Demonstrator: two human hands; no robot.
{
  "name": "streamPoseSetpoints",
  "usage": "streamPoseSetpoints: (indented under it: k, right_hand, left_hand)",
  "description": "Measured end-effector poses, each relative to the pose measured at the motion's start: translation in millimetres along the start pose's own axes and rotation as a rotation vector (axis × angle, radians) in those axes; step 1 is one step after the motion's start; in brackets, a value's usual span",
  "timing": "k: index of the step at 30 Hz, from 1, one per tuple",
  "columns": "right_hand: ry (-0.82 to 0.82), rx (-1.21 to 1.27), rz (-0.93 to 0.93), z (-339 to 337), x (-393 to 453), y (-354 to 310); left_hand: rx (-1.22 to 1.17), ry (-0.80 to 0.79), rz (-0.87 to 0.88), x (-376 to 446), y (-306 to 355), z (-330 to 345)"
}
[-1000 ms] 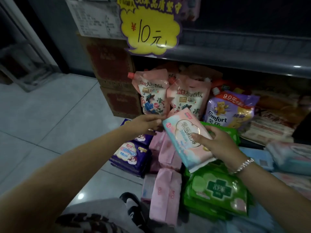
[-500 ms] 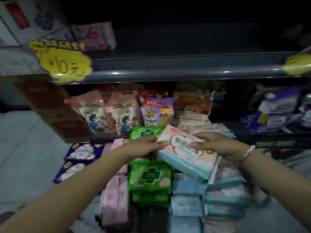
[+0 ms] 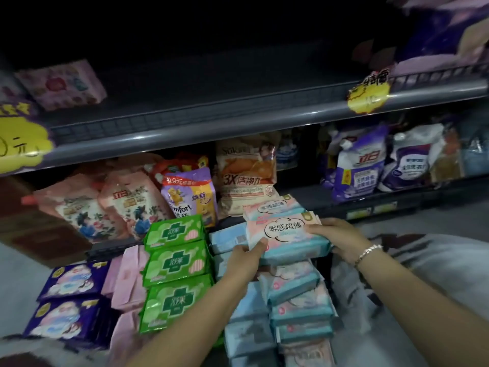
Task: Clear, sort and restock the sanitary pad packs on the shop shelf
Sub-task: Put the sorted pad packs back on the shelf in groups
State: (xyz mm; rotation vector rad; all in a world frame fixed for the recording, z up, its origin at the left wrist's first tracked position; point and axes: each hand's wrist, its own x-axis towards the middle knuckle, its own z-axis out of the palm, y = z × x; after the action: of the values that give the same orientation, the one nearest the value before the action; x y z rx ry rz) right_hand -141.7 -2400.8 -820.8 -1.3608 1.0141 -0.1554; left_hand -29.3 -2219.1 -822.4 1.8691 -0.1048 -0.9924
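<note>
While I crouch at the low shelf, my left hand (image 3: 244, 256) and my right hand (image 3: 334, 238) hold one pink-and-blue pad pack (image 3: 287, 238) between them, fingers curled over its two short ends, thumbs on top. The pack lies flat on top of a stack of like packs (image 3: 296, 295) running down toward me under my hands. Its cloud-shaped label reads 零感超薄; the smaller print below that is too blurred to read. My right wrist wears a beaded bracelet (image 3: 368, 252).

Just left of my left hand stand three green packs (image 3: 176, 263) with a white cross mark, one below another; the lowest is partly behind my forearm. Farther left lie pink packs (image 3: 127, 276), then purple packs (image 3: 71, 300), their writing not legible.

Beyond my hands the shelf holds refill pouches: a purple one (image 3: 190, 193) marked Comfort, an orange one (image 3: 246, 176) marked 3X. Above left, a yellow price tag (image 3: 22, 139) is cut off by the frame edge, showing 元.
</note>
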Motion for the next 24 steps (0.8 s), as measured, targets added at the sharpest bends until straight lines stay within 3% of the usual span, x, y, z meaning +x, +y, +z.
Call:
streamPoseSetpoints:
  k: [3, 8, 14, 24]
  right_hand:
    - [0.021, -0.056, -0.014, 4.0, 3.3, 3.6]
    - [0.01, -0.078, -0.016, 4.5, -2.9, 0.8]
    - [-0.031, -0.237, 0.075, 6.1, -8.7, 5.6]
    - [0.044, 0.007, -0.039, 11.8, -2.4, -5.3]
  left_hand:
    - [0.127, 0.086, 0.028, 3.5, 2.0, 13.4]
    - [0.118, 0.17, 0.057, 3.4, -6.5, 12.7]
    - [0.157, 0.09, -0.023, -3.4, -19.2, 8.1]
    - [-0.062, 0.134, 0.115, -2.4, 2.6, 9.7]
